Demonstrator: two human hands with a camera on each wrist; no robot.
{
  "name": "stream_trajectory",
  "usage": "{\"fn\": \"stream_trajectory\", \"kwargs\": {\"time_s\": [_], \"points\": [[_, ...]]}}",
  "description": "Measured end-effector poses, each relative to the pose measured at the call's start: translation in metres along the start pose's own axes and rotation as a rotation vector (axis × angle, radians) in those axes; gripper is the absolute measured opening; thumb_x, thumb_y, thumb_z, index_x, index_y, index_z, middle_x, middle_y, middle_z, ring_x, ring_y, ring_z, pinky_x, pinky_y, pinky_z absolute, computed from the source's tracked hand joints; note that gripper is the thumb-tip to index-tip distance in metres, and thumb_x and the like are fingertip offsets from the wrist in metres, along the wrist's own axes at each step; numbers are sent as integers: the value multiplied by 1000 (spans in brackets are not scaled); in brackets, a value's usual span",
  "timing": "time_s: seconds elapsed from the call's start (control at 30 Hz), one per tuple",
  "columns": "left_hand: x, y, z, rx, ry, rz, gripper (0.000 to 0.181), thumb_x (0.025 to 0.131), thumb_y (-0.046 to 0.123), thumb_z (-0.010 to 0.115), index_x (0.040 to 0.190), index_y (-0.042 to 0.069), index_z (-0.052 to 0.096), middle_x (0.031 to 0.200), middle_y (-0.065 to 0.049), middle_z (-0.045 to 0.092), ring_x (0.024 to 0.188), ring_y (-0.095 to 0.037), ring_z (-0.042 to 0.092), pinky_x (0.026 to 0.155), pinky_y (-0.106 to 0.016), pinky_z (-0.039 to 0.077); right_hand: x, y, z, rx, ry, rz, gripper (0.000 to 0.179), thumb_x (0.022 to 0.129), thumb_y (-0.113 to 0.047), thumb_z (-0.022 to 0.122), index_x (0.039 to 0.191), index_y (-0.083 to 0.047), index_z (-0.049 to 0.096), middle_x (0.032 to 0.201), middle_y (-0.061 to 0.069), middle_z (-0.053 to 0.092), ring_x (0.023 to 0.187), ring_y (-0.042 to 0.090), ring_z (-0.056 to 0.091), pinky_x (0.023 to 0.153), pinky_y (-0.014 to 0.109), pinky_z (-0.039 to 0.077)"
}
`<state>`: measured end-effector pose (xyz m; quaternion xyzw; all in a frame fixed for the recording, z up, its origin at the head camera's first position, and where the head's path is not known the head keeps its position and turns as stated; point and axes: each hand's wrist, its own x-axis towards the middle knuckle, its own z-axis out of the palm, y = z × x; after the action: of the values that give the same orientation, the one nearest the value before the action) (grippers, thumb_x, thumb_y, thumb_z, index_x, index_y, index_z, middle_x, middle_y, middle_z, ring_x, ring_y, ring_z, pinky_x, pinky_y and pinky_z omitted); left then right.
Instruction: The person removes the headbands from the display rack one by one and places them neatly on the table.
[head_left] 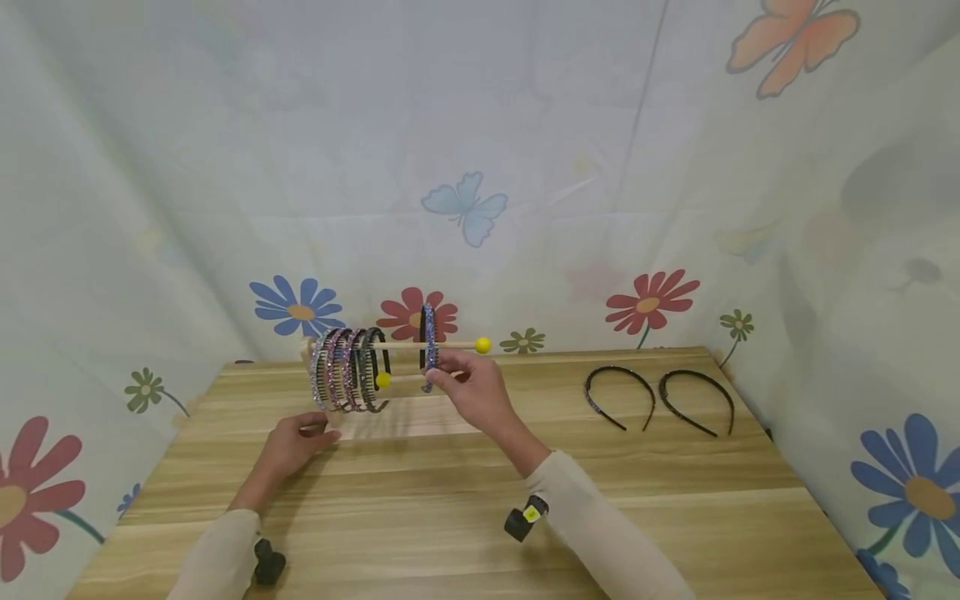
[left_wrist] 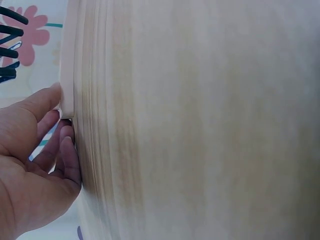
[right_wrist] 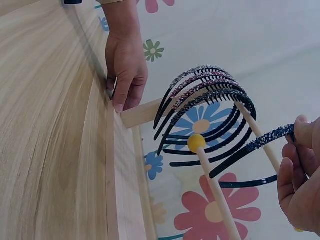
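Note:
A wooden stand (right_wrist: 142, 114) with pegs ending in yellow balls is at the left half of the table. My left hand (head_left: 294, 446) holds the end of its base (left_wrist: 68, 60), the thumb against the wood. Several glittery toothed headbands (head_left: 347, 371), silver, pink and dark, hang together on the pegs near the upright. With thumb and fingers, my right hand (head_left: 480, 392) pinches one side of a blue glittery headband (head_left: 430, 329). This headband is apart from the hanging group, between it and the yellow ball (head_left: 483, 344) of the far peg; that peg crosses it.
Two dark headbands, one (head_left: 621, 369) beside the other (head_left: 697, 373), lie flat at the right of the wooden table (head_left: 420, 525). A white cloth (head_left: 540, 125) printed with flowers and butterflies hangs behind and around the table.

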<state>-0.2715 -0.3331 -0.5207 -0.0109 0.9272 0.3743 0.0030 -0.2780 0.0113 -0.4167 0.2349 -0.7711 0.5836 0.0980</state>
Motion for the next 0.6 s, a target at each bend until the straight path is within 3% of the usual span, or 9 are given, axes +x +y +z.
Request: {"fn": "stream_trajectory", "kwargs": {"time_s": [0.33,0.6], "points": [[-1,0,0,2,2,7,58,97,36,72,136,-6,60,135,-30,61,119,-45,64,93,-55,55,-4,-11,-9,37,-2,-24,20,96,-18,73,113,-7,77,98,2,77,89,26,71,73,23,57],[-1,0,0,-7,-1,15,59,97,36,72,136,-6,60,137,-30,60,119,-46,63,93,-54,55,-6,-19,-21,28,17,-23,19,96,-16,74,112,-6,77,96,4,77,86,14,68,76,26,58]]}}
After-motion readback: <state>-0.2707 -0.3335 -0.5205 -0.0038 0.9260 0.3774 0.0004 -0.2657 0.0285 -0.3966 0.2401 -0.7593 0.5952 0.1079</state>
